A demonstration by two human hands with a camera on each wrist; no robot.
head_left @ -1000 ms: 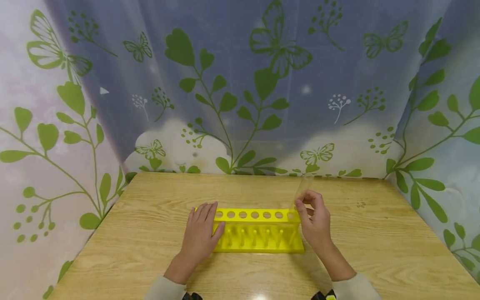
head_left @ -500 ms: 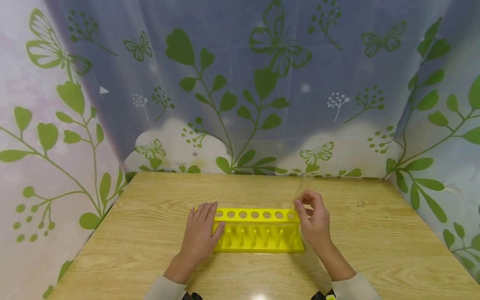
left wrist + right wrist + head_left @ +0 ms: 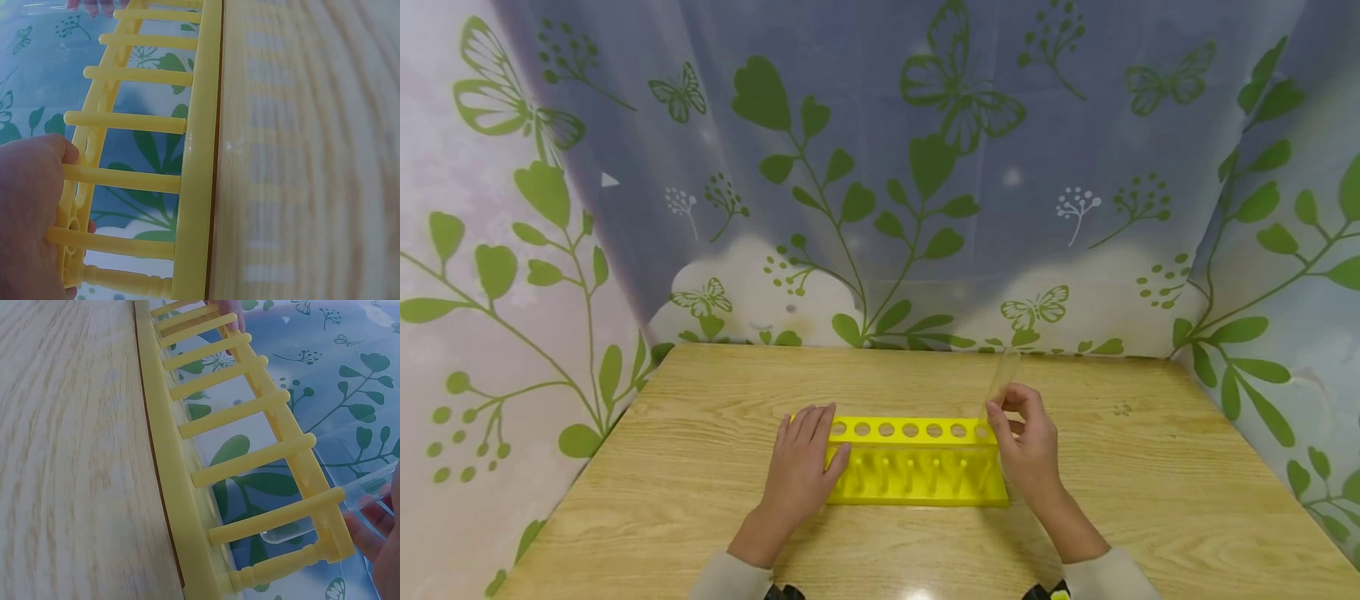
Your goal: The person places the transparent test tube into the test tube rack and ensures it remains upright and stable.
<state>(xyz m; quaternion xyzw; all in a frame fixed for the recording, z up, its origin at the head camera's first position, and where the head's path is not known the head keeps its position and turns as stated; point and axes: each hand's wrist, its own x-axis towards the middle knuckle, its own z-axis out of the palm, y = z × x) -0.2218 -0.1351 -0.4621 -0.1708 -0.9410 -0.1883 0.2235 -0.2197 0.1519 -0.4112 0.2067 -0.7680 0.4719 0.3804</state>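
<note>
A yellow test tube rack (image 3: 917, 502) stands on the wooden table, with a row of holes along its top rail and upright pegs beneath. My left hand (image 3: 802, 462) grips the rail's left end, thumb in front and fingers laid over the top. At the other end, my right hand (image 3: 1032, 437) pinches a clear test tube (image 3: 1006, 373) between thumb and fingers. The tube leans to the right, its upper part rising above the hand. In the right wrist view, the rounded bottom of the test tube (image 3: 284, 532) shows below the top rail, through the rightmost hole.
The light wooden table (image 3: 700, 467) reaches back to a blue-grey curtain (image 3: 880, 208) printed with green leaves and butterflies. Similar printed cloth hangs along both sides. A small dark mark (image 3: 1122, 409) shows on the table at the right.
My right hand has shifted very slightly left with the test tube, which stays tilted in the end hole. The left hand and the rack hold still.
</note>
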